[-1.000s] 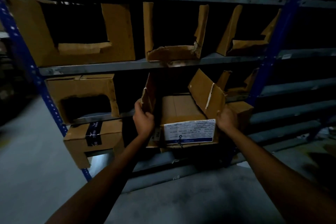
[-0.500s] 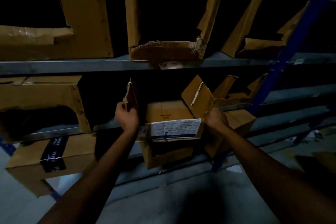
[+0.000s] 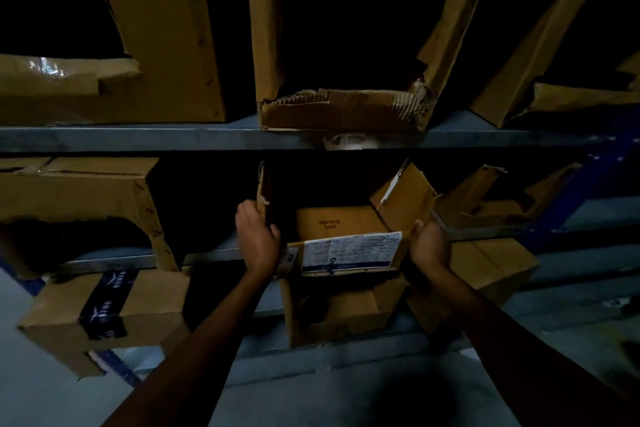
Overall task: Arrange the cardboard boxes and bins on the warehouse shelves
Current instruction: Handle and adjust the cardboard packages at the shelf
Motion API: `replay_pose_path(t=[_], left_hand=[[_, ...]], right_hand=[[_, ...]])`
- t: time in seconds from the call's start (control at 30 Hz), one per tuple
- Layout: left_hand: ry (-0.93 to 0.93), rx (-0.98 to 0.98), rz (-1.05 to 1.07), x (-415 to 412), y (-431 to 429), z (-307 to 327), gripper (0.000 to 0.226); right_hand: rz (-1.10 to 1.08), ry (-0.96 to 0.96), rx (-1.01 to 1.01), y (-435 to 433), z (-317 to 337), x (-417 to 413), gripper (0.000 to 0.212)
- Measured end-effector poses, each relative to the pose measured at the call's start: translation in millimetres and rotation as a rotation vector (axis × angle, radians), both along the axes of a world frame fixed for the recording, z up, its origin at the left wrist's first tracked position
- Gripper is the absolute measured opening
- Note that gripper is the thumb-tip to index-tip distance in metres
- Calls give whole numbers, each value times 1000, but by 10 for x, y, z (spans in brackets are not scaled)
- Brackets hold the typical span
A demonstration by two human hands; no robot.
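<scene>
You are gripping the labelled box (image 3: 349,251) between your hands: left hand (image 3: 258,239) clasping its flap, right hand (image 3: 429,248) its side. It is sitting partway onto the shelf (image 3: 114,262); final seating is pending.

A brown cardboard box (image 3: 341,218) bears a white label (image 3: 351,251) with blue band; a brown carton (image 3: 152,291) has black white-lettered tape (image 3: 104,305).

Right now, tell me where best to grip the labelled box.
Take the box by its left and right walls, low near the front corners, one hand from each side, where the left hand and right hand grip. It is wide and open-topped; its flaps look bent, likely weak.
</scene>
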State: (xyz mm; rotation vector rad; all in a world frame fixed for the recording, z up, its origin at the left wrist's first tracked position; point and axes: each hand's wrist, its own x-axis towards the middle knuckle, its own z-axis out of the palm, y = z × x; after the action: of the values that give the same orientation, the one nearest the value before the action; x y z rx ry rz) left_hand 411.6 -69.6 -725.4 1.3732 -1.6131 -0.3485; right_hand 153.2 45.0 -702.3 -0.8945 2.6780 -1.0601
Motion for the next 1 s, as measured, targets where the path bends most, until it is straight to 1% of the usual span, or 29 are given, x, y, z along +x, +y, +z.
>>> replay_pose_path(t=[0.1, 0.17, 0.2, 0.27, 0.3, 0.37, 0.4, 0.47, 0.53, 0.57, 0.63, 0.67, 0.7, 0.73, 0.77, 0.8, 0.83, 0.87, 0.9, 1.0], left_hand=[[48, 50, 22, -29, 13, 83, 34], [133, 112, 81, -54, 68, 165, 39], [162, 99, 121, -52, 113, 180, 43], [170, -52, 178, -70, 289, 172, 49], [169, -142, 172, -88, 410, 146, 50], [157, -266, 74, -122, 667, 77, 45], [133, -282, 7, -146, 760, 21, 41], [9, -250, -104, -178, 847, -116, 31], [-159, -233, -176, -185, 850, -217, 24], [-240, -257, -198, -202, 814, -224, 21], [-399, -341, -224, -249, 689, -147, 21], [-473, -372, -234, -282, 612, -77, 25], [-552, -352, -253, -307, 514, -13, 32], [-653, -236, -291, -324, 399, 66, 43], [-754, -50, -334, -338, 276, 134, 52], [-857, 146, -364, -353, 169, 174, 55], [-965, 277, -366, -371, 106, 202, 48], [-1047, 300, -345, -390, 65, 202, 38], [-1086, 280, -326, -414, 33, 210, 30], [-1051, 295, -308, -503, -110, 188, 24]], right_hand=[[249, -118, -65, 7, 27, -148, 17], [354, -210, -97, 47, 68, -254, 12], [377, -219, -98, 83, 93, -276, 15], [403, -217, -82, 166, 79, -327, 21], [393, -220, -69, 204, 29, -341, 23], [351, -185, -26, 279, -103, -300, 29], [340, -164, 7, 301, -179, -256, 32], [385, -165, 33, 317, -270, -96, 35], [531, -113, 5, 348, -302, 110, 40], [617, 3, -47, 349, -290, 175, 39], [751, 408, -160, 260, -215, 183, 36], [787, 586, -186, 183, -128, 160, 40], [826, 659, -133, 92, -37, 120, 49], [856, 635, -22, -11, 73, 75, 60], [884, 572, 118, -122, 160, 14, 68], [905, 523, 268, -246, 198, -52, 68], [921, 521, 408, -351, 198, -95, 62], [922, 541, 517, -419, 167, -119, 54], [913, 550, 552, -473, 106, -131, 47], [851, 532, 503, -616, -71, -172, 39]])
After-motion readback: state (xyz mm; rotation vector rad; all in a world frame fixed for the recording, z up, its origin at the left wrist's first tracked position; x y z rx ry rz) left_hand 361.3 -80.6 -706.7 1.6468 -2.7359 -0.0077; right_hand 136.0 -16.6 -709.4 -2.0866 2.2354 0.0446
